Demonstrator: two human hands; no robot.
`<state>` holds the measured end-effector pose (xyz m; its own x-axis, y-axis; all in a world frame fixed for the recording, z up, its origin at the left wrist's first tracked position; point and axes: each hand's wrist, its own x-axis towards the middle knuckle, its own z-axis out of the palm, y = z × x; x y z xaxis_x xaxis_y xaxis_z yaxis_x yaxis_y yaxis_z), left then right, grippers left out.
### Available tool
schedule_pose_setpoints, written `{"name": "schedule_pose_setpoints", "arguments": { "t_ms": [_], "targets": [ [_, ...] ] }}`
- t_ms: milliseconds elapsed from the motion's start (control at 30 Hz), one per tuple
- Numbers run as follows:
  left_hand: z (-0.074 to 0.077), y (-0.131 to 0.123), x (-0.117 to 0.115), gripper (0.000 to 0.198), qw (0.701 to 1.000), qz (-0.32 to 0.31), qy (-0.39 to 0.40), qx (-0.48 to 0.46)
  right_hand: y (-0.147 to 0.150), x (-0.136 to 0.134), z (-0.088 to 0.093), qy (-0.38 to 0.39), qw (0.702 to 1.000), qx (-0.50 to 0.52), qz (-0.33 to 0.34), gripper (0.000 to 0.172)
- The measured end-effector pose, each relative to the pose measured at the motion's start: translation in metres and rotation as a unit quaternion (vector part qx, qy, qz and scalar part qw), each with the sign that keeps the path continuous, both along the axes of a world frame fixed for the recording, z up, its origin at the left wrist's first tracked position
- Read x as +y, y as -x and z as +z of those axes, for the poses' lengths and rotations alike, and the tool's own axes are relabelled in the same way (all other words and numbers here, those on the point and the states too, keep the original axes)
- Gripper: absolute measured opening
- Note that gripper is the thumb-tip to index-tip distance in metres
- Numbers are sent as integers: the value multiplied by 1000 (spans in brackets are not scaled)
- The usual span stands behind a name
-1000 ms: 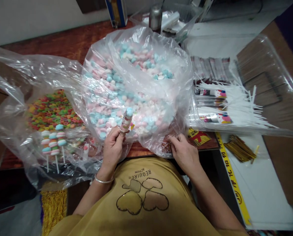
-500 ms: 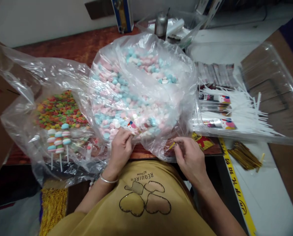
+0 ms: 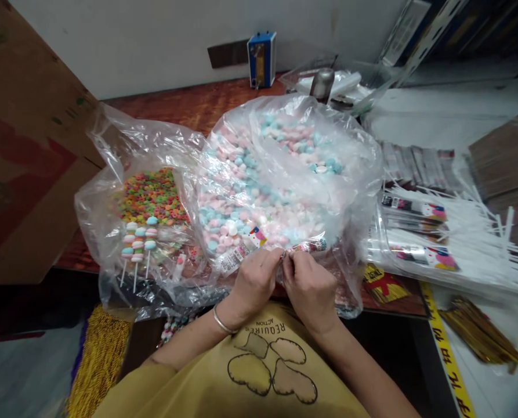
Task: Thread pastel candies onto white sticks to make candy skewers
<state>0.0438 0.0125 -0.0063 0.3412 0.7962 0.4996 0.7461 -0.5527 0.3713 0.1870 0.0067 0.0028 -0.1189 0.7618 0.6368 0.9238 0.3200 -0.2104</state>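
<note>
My left hand [image 3: 254, 283] and my right hand [image 3: 310, 287] meet at the table's near edge, both closed on a small printed sweet packet [image 3: 304, 247] that lies sideways between the fingertips. The packet sits in front of a big clear bag of pink, white and blue round sweets [image 3: 259, 186]. A silver bangle circles my left wrist. Whether a twist tie is in my right fingers is too small to tell.
A second clear bag holds small multicoloured sweets [image 3: 152, 196], with three finished sweet skewers [image 3: 137, 249] on white sticks in front. To the right lie printed wrappers [image 3: 415, 209], white sticks [image 3: 480, 244] and gold twist ties [image 3: 480, 331]. A cardboard box [image 3: 19, 174] stands left.
My right hand moved left from the table edge to join my left hand. The packet went from upright in my left hand to lying sideways between both. The camera view tilted up.
</note>
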Motion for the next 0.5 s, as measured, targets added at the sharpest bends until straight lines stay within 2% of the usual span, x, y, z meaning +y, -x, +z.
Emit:
{"name": "schedule_pose_setpoints", "arguments": {
  "t_ms": [167, 333, 500],
  "targets": [
    [-1, 1, 1, 20, 1000, 3, -20, -9, 2, -5, 1, 7, 1000, -3, 23, 36],
    [-7, 1, 0, 25, 998, 4, -56, -21, 4, -5, -3, 39, 997, 33, 51, 36],
    [-10, 4, 2, 25, 999, 4, -34, -32, 5, -4, -2, 56, 995, 54, 61, 30]
  ]
}}
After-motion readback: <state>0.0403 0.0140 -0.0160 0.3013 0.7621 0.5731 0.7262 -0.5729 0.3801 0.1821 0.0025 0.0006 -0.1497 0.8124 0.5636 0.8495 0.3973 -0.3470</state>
